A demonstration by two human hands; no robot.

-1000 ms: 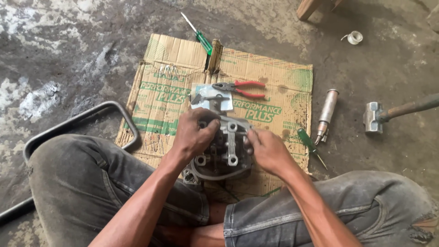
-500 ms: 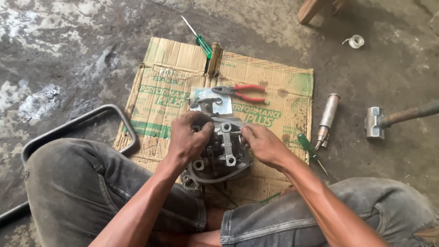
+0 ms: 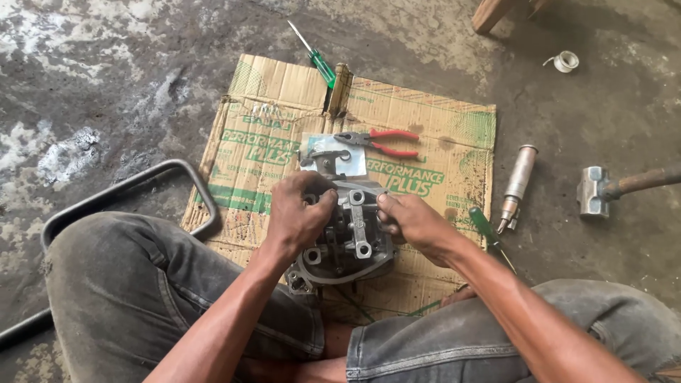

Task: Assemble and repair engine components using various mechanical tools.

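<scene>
head view, fingers first: left hand curled over the left top edge of the grey metal engine head, fingertips pressing into its upper recess, clamped on the casting. right hand gripping the right side, thumb and fingertips pinched on the part near the rocker bracket; whether any small piece sits between those fingers, cannot tell. engine head resting low on the flattened cardboard sheet, just ahead of the knees in grey jeans, flanged round end toward the body, squarer end away toward the red-handled pliers. long axis running roughly near-to-far, tilted slightly left at the far end; open face up. probably best done with the left hand bracing firm so the casting can't rock on the soft card, right fingers working square, no side force. further out: small bracket on a clear packet, green screwdriver at the card's top edge, second green screwdriver at right, metal cylinder tool, hammer, bent steel tube at left, all on concrete floor.
</scene>
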